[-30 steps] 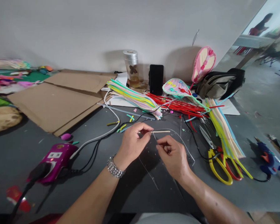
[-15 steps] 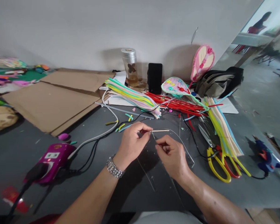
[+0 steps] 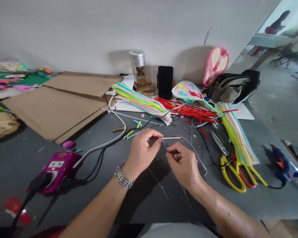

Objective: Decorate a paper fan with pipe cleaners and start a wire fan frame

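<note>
Between thumb and forefinger, my left hand (image 3: 144, 149) pinches one end of a thin cream stick (image 3: 173, 138) together with a thin wire. My right hand (image 3: 182, 161) is closed on a wire (image 3: 163, 144) that slants down from the left fingertips. Another stretch of wire (image 3: 198, 155) curves from the stick around the right side to a bent end on the table. A straight wire (image 3: 159, 184) shows below my left hand. Whether these wires are one piece I cannot tell. A metal-banded watch (image 3: 123, 178) is on my left wrist.
Yellow-handled scissors (image 3: 232, 175) and a blue glue gun (image 3: 283, 165) lie to the right. Bundled pastel strips (image 3: 144, 102), red strips (image 3: 188, 110), a bottle (image 3: 138, 71) and a phone (image 3: 165, 82) are behind. At left are cardboard (image 3: 62, 112) and a purple power socket (image 3: 55, 172) with cables.
Both hands keep their grips and have barely moved. The straight wire under my left hand has shifted slightly to the right. The view has moved a little.
</note>
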Action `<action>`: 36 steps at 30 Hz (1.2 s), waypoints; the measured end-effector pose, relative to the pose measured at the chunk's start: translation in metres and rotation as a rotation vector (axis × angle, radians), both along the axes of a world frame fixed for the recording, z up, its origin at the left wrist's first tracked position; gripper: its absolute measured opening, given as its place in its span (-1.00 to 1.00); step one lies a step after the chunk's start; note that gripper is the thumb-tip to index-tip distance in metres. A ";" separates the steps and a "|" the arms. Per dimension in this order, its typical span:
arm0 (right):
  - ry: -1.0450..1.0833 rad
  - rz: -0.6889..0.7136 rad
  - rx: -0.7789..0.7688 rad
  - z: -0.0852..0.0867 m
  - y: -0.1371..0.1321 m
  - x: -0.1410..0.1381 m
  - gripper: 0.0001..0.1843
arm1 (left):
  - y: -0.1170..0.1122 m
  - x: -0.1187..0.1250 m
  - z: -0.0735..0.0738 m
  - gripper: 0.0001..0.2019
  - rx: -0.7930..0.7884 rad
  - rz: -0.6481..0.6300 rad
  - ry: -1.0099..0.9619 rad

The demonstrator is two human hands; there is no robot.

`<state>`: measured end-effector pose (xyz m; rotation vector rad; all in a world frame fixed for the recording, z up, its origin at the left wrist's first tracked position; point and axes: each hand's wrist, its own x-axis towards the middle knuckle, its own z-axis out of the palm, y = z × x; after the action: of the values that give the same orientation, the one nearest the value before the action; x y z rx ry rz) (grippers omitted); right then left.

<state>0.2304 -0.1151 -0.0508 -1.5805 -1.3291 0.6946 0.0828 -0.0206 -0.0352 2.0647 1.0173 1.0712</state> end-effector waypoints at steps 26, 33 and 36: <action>-0.082 -0.042 -0.051 -0.009 0.013 0.005 -0.94 | 0.015 -0.008 -0.003 -0.84 -0.020 0.125 0.045; -0.278 -0.081 -0.127 -0.018 0.030 0.000 -0.89 | 0.033 -0.008 -0.021 -0.83 -0.046 0.141 0.101; -0.347 -0.067 -0.146 -0.005 0.031 0.003 -0.92 | 0.031 -0.008 -0.016 -0.84 -0.032 0.151 0.126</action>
<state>0.2339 -0.0841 -0.0561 -1.9186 -1.4922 0.4996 0.0747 0.0108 -0.0511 2.0778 1.2619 1.0016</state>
